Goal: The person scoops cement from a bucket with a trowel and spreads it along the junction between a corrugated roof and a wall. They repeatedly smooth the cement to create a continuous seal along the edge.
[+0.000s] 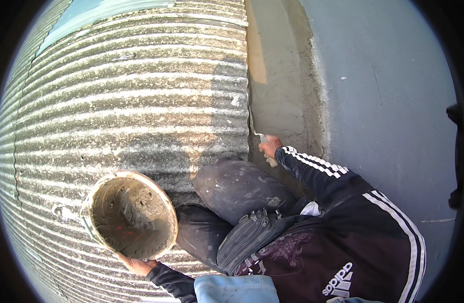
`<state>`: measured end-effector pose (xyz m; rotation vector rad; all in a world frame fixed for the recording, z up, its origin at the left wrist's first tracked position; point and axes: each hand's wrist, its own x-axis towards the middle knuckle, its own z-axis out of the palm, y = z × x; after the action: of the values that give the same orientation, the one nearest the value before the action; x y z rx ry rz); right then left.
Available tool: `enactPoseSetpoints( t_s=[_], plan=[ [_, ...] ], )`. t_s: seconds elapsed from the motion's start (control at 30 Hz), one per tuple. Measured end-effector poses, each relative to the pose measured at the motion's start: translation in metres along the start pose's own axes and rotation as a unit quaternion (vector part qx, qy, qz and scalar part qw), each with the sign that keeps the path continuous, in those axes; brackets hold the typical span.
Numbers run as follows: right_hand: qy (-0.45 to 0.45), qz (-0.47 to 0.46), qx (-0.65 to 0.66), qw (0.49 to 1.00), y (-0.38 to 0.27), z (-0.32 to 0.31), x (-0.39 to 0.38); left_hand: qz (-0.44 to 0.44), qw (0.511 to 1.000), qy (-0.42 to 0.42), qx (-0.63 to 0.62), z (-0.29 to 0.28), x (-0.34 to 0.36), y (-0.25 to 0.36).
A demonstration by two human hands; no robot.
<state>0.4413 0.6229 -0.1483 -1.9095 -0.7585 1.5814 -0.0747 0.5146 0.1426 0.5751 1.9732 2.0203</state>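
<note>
My right hand (270,145) is closed round the pale handle of a trowel (265,141). Its thin blade shows almost edge-on, pointing away from me along the border between the roof sheets and a strip of smooth grey mortar (280,96). At the lower left, my left hand (137,264) grips the near side of a round bucket (173,222), with part of the fingers hidden against its wall. Wet grey mortar (126,217) fills the bottom of the bucket and clings thickly to its inside.
Corrugated, weathered roof sheets (141,96) spread across the left, with a translucent bluish panel (100,10) at the far end. A grey-blue wall (388,86) rises along the right, beside the mortar strip's rough edge. My bent knees (237,187) are between bucket and strip.
</note>
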Motion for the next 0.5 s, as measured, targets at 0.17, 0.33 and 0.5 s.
enactPoseSetpoints(
  t_s=[0.17,0.33,0.5],
  plan=[
    [0.032,-0.025,-0.020,0.999,0.016,-0.002,-0.005,-0.037,0.999,-0.021,-0.033,0.000,0.001,0.003],
    [0.032,0.018,-0.043,0.998,-0.007,-0.004,0.029,-0.030,0.999,-0.019,-0.029,-0.002,0.002,0.001],
    [0.003,0.021,-0.177,0.984,0.021,-0.001,-0.003,-0.011,0.999,-0.037,-0.007,-0.012,0.012,-0.008]
  ],
)
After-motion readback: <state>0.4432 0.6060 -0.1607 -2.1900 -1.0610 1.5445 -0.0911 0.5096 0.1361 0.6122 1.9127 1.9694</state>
